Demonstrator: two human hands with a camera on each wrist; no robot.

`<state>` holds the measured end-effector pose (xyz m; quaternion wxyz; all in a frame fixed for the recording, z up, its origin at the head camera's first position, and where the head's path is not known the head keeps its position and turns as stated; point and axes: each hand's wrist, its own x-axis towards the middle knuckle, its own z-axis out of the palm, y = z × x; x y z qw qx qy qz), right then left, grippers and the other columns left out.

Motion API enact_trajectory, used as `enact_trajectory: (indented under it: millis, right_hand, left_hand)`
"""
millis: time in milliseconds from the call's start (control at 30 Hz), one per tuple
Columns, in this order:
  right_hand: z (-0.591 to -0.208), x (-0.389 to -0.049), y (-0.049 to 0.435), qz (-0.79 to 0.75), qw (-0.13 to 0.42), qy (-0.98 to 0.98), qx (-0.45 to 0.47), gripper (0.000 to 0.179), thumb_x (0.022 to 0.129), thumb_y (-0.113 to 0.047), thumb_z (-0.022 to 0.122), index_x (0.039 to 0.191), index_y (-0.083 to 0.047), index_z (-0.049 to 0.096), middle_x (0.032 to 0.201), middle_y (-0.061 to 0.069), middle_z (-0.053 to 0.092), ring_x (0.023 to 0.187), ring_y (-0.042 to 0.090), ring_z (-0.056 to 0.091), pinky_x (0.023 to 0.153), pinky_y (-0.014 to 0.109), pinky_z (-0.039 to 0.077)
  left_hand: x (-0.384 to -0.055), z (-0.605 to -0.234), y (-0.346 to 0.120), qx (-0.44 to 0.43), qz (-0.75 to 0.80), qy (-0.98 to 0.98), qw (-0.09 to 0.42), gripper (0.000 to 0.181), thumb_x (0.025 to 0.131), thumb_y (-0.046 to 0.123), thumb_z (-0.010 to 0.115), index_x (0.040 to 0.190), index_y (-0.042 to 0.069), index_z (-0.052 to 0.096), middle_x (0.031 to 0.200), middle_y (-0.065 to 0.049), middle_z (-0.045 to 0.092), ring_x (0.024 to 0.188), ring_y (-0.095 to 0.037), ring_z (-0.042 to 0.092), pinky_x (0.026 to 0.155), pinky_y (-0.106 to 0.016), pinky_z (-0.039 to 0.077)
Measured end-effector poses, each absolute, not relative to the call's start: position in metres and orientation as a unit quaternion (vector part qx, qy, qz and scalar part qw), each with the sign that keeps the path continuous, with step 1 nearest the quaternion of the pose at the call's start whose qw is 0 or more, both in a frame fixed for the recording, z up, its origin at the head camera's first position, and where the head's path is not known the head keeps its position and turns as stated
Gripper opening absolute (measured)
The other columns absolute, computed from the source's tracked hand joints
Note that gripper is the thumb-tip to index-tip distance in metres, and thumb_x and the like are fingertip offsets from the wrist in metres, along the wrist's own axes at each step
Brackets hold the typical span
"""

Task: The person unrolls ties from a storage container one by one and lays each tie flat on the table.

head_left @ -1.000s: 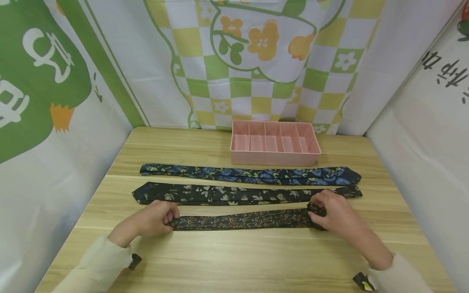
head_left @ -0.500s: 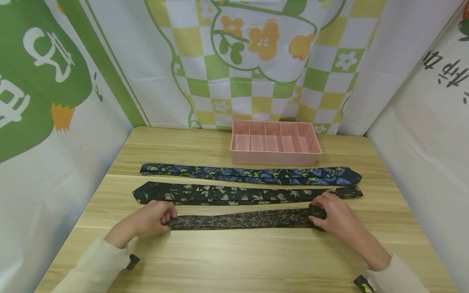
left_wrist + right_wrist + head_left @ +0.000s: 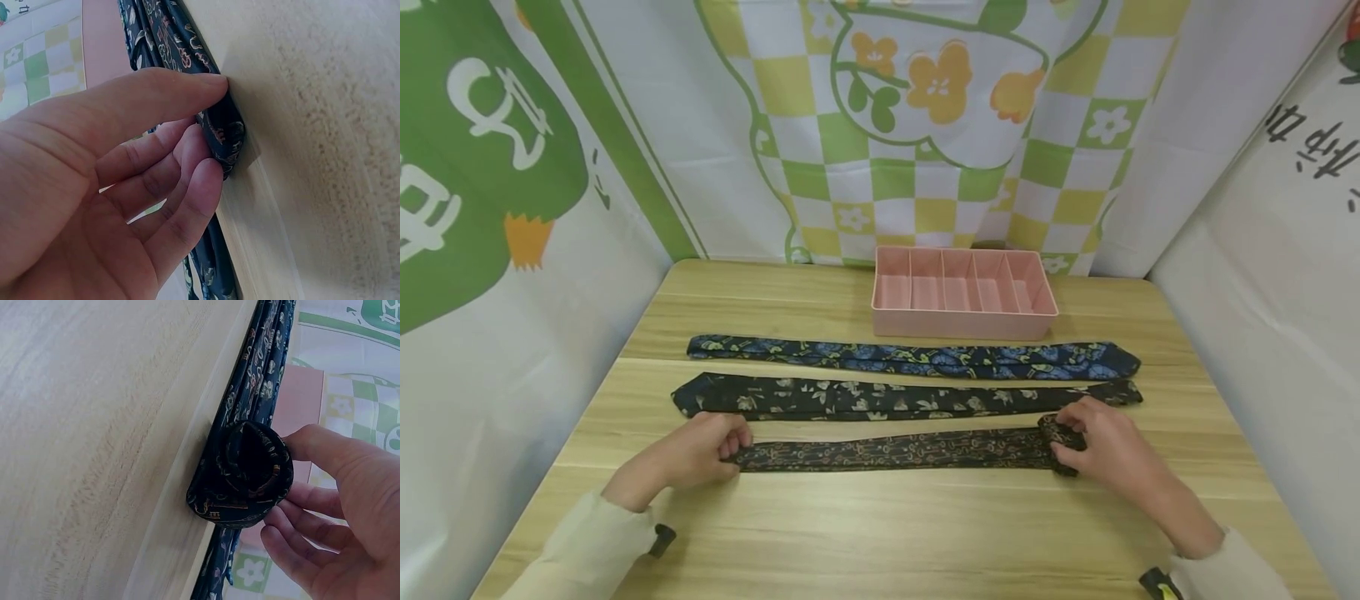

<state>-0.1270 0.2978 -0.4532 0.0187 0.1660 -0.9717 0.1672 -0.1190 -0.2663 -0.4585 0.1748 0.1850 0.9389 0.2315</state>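
Note:
A dark necktie with small reddish-tan figures (image 3: 887, 452) lies lengthwise across the table, nearest to me. My left hand (image 3: 696, 450) pinches its left end; in the left wrist view, thumb and fingertips close about the pointed tip (image 3: 226, 134). At the other end, the tie is wound into a small roll (image 3: 250, 481), hollow in the middle, which my right hand (image 3: 1112, 442) holds between thumb and fingers. The stretch between both hands is flat and nearly straight. Just beyond lies a black necktie with pale flowers (image 3: 865, 398), then a navy one with blue and yellow patterns (image 3: 925, 358).
A pink box (image 3: 962, 323) with several narrow compartments stands behind the ties, near the table's back edge. The wooden table (image 3: 880, 533) is bordered by printed curtains (image 3: 925, 183) at the back and white hangings on both sides.
My left hand has shifted a little to the left, pinching the tie's end. The right hand has moved slightly right with the roll, and the tie reaches wider between them.

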Motion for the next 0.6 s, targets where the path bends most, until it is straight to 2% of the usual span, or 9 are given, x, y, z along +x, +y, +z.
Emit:
enact_trajectory:
  millis: [367,600]
  right_hand:
    - [-0.444,-0.130,0.275,0.159,0.019,-0.966,0.203,0.031,0.083,-0.018,0.090,0.106,-0.004,0.076,0.097,0.004,0.070,0.087,0.017,0.067,0.075,0.037,0.061]
    - [-0.457,-0.130,0.274,0.142,0.029,-0.964,0.224,0.034,0.078,-0.016,0.093,0.104,-0.003,0.076,0.095,0.002,0.067,0.084,0.014,0.063,0.073,0.035,0.060]
  left_hand:
    - [-0.120,-0.458,-0.268,0.180,0.232,0.938,0.184,0.031,0.078,-0.002,0.085,0.102,0.007,0.069,0.088,0.001,0.062,0.080,-0.011,0.053,0.069,-0.025,0.051]
    - [-0.120,-0.457,-0.268,0.170,0.238,0.938,0.187,0.031,0.077,-0.003,0.084,0.102,0.006,0.069,0.088,0.000,0.062,0.080,-0.012,0.054,0.070,-0.025,0.052]
